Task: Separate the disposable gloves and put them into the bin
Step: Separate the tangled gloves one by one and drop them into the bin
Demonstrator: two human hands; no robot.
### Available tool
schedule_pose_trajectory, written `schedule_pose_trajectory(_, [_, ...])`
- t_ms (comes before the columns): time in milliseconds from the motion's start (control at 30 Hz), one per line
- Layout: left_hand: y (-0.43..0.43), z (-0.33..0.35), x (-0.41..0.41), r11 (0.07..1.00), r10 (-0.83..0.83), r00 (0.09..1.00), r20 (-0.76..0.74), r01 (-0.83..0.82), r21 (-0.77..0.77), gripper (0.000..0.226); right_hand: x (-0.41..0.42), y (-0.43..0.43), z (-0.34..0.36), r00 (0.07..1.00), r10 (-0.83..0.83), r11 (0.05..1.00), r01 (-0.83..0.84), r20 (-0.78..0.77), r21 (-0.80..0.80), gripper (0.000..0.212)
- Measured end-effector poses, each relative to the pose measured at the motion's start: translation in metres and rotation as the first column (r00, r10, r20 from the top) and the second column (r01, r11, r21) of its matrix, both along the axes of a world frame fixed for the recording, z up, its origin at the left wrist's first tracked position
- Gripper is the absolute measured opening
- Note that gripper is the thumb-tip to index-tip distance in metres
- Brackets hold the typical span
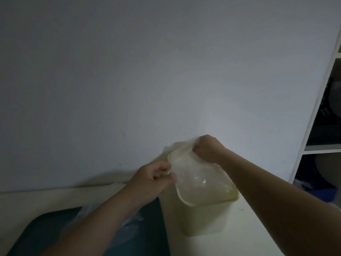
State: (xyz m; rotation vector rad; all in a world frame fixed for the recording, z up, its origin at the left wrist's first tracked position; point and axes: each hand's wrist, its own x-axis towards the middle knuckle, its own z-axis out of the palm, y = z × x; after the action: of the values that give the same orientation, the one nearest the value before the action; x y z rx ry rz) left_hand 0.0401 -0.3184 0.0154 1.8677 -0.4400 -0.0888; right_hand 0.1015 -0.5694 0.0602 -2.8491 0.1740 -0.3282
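Note:
A thin clear disposable glove (pixel 186 163) is stretched between both my hands, above the open top of a pale cream bin (pixel 204 217). My left hand (pixel 153 179) pinches the glove's lower left edge. My right hand (pixel 207 148) grips its upper right edge with curled fingers. More clear plastic gloves (pixel 132 221) lie in a heap under my left forearm, partly hidden by it.
The bin stands on a light table (pixel 245 231) against a white wall (pixel 147 71). A dark teal mat (pixel 55 230) covers the table's left part. A white shelf unit (pixel 317 126) with dark contents rises at the right edge.

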Motion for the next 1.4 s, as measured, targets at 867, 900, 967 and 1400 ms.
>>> schedule_pose_trajectory(867, [-0.003,0.003,-0.005,0.944,-0.072,0.876,0.477,-0.095,0.317,0.025,-0.052,0.057,-0.046,0.76,0.144,0.928,-0.326,-0.633,-0.179,0.065])
schedule_pose_trajectory(900, [0.001,0.002,-0.006,0.94,-0.076,0.882,0.466,-0.093,0.328,0.023,-0.052,0.06,-0.049,0.763,0.132,0.921,-0.33,-0.633,-0.206,0.062])
schedule_pose_trajectory(967, [0.012,-0.001,-0.01,0.93,-0.094,0.892,0.442,-0.08,0.359,0.021,-0.056,0.064,-0.042,0.754,0.107,0.9,-0.35,-0.648,-0.259,0.059])
schedule_pose_trajectory(1400, [0.15,-0.063,-0.022,0.553,-0.037,0.982,0.187,-0.136,0.822,0.06,-0.105,0.164,0.016,0.916,0.387,0.912,-0.397,-0.103,-0.103,0.044])
